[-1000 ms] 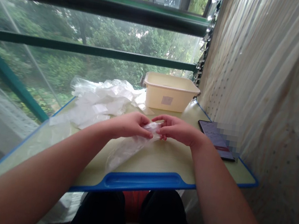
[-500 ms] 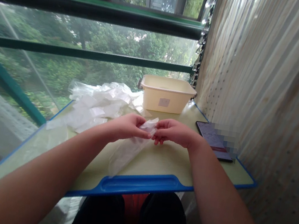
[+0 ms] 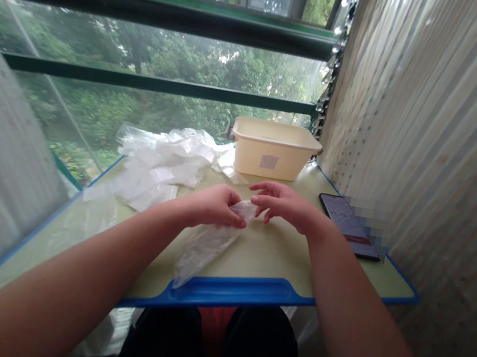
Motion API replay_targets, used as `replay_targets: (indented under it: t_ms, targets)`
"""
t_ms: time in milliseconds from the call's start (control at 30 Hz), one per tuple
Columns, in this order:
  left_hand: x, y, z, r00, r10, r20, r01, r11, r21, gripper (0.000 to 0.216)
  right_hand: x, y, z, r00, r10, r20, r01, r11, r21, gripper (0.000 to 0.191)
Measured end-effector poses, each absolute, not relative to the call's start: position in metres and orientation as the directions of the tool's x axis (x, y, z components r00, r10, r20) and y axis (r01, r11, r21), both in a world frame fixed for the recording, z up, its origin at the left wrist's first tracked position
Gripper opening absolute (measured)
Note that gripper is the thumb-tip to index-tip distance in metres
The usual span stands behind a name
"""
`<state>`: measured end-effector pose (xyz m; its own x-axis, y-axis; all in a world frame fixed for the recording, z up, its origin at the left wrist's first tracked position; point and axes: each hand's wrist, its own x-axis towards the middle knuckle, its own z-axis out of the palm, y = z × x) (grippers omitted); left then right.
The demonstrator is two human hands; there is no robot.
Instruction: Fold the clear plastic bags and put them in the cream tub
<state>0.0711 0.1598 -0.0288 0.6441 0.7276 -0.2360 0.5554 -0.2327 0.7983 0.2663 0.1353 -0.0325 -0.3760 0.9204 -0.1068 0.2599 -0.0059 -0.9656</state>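
Observation:
My left hand [image 3: 215,206] pinches the top end of a clear plastic bag [image 3: 206,246] that lies along the table toward the near edge. My right hand [image 3: 285,205] hovers just right of the bag's top, fingers spread and slightly curled, not gripping it. Both hands are over the middle of a pale yellow table [image 3: 271,256] with a blue rim.
A heap of clear plastic bags [image 3: 163,163] lies at the back left. A cream plastic tub [image 3: 273,148] stands at the back, near the wall. A dark phone [image 3: 349,223] lies to the right. A glass window is ahead, a ribbed wall on the right.
My right hand has let go of the bag's top and opened its fingers. My left hand still holds the bag.

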Motion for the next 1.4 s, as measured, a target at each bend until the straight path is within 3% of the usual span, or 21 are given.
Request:
replay_targets:
  t_ms: [167,333,500,667,1000,1233,1300,1400]
  targets:
    - [0.07,0.159,-0.028,0.657,0.715,-0.237,0.546,-0.235,0.804,0.029,0.258,0.133,-0.033,-0.476,0.867,-0.145,0.321,0.018,-0.947,0.031]
    - [0.066,0.159,-0.024,0.633,0.712,-0.305,0.587,-0.183,0.789,0.039,0.263,0.136,-0.034,-0.398,0.912,-0.098,0.282,0.02,-0.959,0.024]
    - [0.053,0.164,-0.018,0.687,0.529,-0.498,0.589,-0.004,0.808,0.028,0.28,0.14,-0.032,-0.311,0.945,-0.097,0.229,-0.025,-0.973,0.025]
    - [0.043,0.174,-0.019,0.74,0.369,-0.562,0.58,0.072,0.811,0.023,0.293,0.14,-0.032,-0.318,0.921,-0.223,0.3,-0.126,-0.946,0.026]
    - [0.029,0.186,-0.013,0.684,0.486,-0.544,0.563,0.122,0.817,0.029,0.307,0.139,-0.036,-0.316,0.889,-0.332,0.38,-0.201,-0.903,0.025]
    - [0.035,0.184,-0.022,0.624,0.612,-0.485,0.7,-0.162,0.696,0.026,0.311,0.138,-0.041,-0.199,0.875,-0.441,0.723,-0.173,-0.669,0.02]
    - [0.038,0.181,-0.021,0.628,0.625,-0.464,0.706,-0.205,0.678,0.024,0.31,0.139,-0.039,-0.115,0.922,-0.37,0.809,-0.129,-0.574,0.022]
    - [0.04,0.18,-0.02,0.639,0.615,-0.461,0.688,-0.19,0.7,0.023,0.304,0.138,-0.033,-0.033,0.991,-0.132,0.869,-0.036,-0.493,0.031]
